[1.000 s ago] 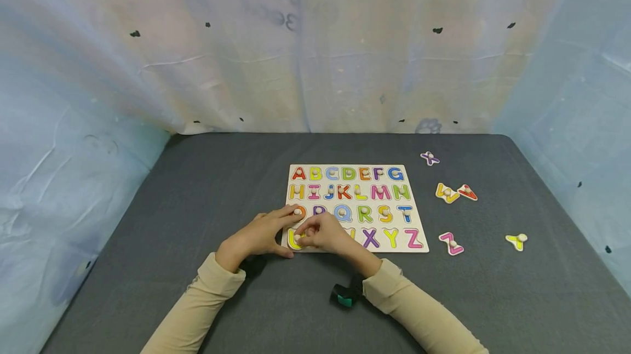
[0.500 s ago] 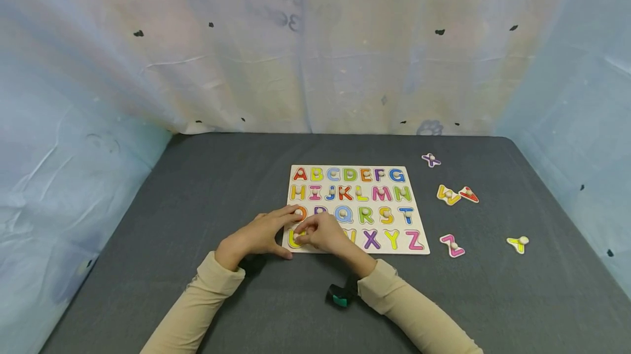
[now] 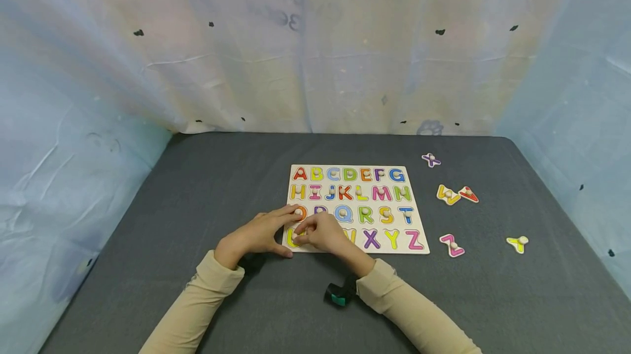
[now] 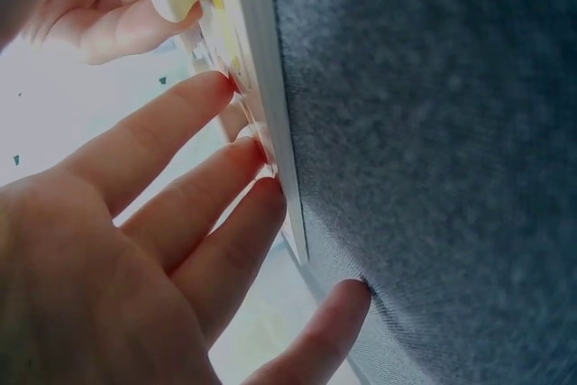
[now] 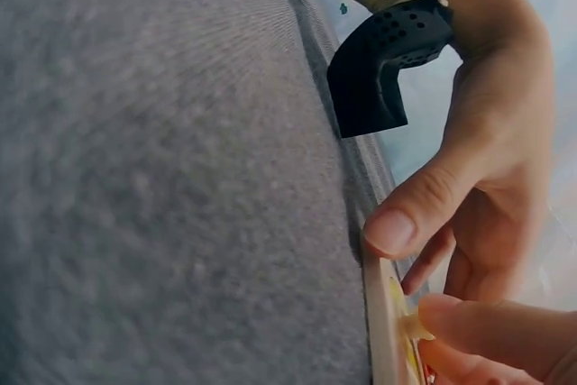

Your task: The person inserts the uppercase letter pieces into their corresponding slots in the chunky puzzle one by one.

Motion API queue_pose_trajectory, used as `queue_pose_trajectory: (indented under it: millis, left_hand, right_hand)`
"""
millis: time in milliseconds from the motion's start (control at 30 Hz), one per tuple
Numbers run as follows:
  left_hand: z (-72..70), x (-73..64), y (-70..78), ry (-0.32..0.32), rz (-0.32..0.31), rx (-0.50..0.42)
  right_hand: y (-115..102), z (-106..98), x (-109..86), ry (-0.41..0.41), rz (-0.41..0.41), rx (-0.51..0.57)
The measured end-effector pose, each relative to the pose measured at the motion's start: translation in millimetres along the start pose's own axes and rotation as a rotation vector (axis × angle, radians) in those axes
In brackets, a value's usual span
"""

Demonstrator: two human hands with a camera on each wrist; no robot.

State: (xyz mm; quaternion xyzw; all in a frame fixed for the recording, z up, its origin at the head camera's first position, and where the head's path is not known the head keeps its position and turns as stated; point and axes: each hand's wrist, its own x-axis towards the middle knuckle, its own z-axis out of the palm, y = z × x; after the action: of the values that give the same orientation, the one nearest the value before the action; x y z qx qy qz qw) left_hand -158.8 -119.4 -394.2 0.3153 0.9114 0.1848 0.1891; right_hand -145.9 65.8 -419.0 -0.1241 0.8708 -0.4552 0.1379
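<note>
A white wooden alphabet puzzle board (image 3: pixel 416 217) lies on the dark cloth. My right hand (image 3: pixel 322 232) pinches the knob of the yellow U piece (image 3: pixel 291 238) at the board's lower left corner. In the right wrist view the thumb and a finger of the right hand (image 5: pixel 505 335) meet at that wooden knob (image 5: pixel 415 326). My left hand (image 3: pixel 260 232) is spread along the left side of the board, its fingertips by the O piece and its thumb by the lower corner. Extended fingers of the left hand (image 4: pixel 171 205) reach the board's edge in the left wrist view.
Loose letter pieces lie right of the board: a purple X (image 3: pixel 431 160), a yellow W (image 3: pixel 447 195), a red V-shaped piece (image 3: pixel 469 194), a pink Z (image 3: pixel 452 245) and a yellow Y (image 3: pixel 517 244). A black wrist mount (image 3: pixel 337 295) sits beside the right cuff. Pale sheeting (image 3: pixel 315 69) encloses the table.
The right forearm and its wrist mount have shifted slightly left. The right fingers stay at the U piece, and the left hand has barely moved.
</note>
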Motion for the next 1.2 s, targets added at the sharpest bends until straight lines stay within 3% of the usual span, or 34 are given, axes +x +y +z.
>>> queue_pose_trajectory:
  millis: [267,633,1033,1200]
  left_hand:
    - [-0.3,1.5,1.8,0.004,-0.008,0.029]
    - [3.5,3.5,7.2,0.011,-0.065,0.042]
    - [3.3,0.6,8.0,0.028,-0.054,0.072]
    - [3.2,-1.1,7.0,0.031,-0.054,0.084]
  right_hand:
    - [-0.6,-19.1,-9.0,0.018,-0.012,0.072]
    - [20.6,-56.8,-14.9,0.085,0.043,0.121]
    - [39.9,-112.8,-22.7,0.181,0.059,0.128]
    - [49.2,-141.4,-29.2,0.219,0.064,0.075]
